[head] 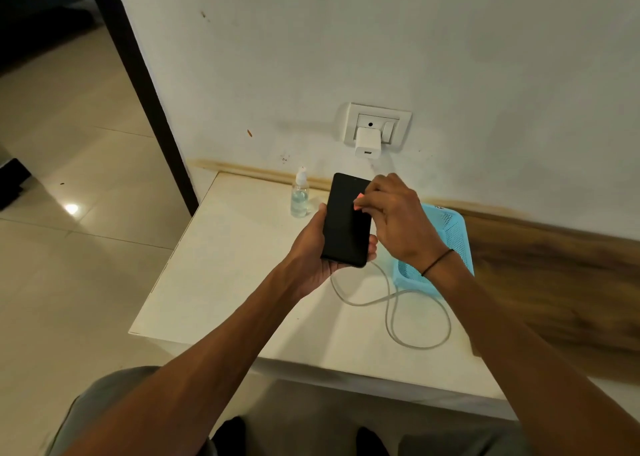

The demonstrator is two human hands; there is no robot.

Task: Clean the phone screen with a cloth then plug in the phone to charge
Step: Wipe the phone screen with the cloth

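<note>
My left hand [311,248] grips a black phone [346,220] from below, its dark screen facing up, above the white table [225,282]. My right hand [394,220] hovers over the phone's right edge with curled fingers. They pinch a small pink cloth [358,201] against the screen, and only a sliver of the cloth shows. A white charger adapter [367,142] sits in the wall socket [377,126] behind. A white cable [391,303] lies looped on the table under my hands; its ends are hidden.
A small clear spray bottle [299,196] stands at the table's back, left of the phone. A light blue perforated basket [450,234] sits to the right under my right wrist. A wooden surface [554,282] adjoins the table on the right; tiled floor lies left.
</note>
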